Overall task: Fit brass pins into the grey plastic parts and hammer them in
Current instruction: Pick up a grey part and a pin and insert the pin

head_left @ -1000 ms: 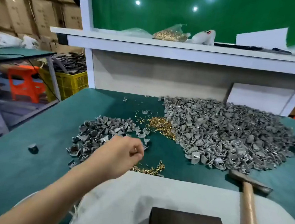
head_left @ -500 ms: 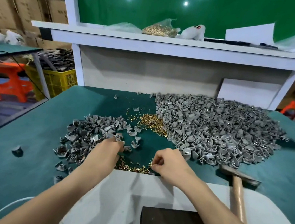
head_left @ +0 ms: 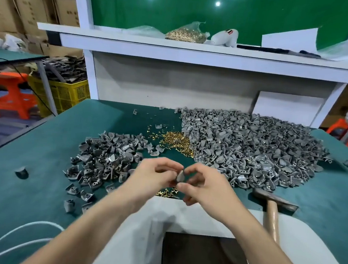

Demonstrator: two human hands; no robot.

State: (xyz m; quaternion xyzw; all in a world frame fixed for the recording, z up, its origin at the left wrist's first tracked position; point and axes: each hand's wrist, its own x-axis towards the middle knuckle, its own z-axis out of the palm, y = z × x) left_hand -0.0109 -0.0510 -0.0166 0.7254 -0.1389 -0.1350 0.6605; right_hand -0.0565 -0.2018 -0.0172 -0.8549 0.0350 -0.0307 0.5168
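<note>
Above the table's near middle, my left hand [head_left: 154,177] and my right hand [head_left: 204,185] meet around one grey plastic part [head_left: 180,176], each pinching it with curled fingers. Whether a pin is between the fingers is too blurred to tell. A few brass pins [head_left: 166,193] lie on the green mat just below the hands. A bigger heap of brass pins [head_left: 177,141] sits farther back. A small pile of grey parts [head_left: 103,157] lies to the left, a large pile [head_left: 249,147] to the right. The hammer [head_left: 272,210] lies right of my right hand.
A white board [head_left: 182,216] with a dark block [head_left: 204,258] lies at the near edge. One stray grey part [head_left: 21,172] sits far left. A white cable [head_left: 12,235] curls at bottom left. The shelf above holds a bag of pins [head_left: 185,35].
Both hands have lifted off the mat and come together, now holding a grey part between them. Half a second ago they were down at the parts and the near pins.
</note>
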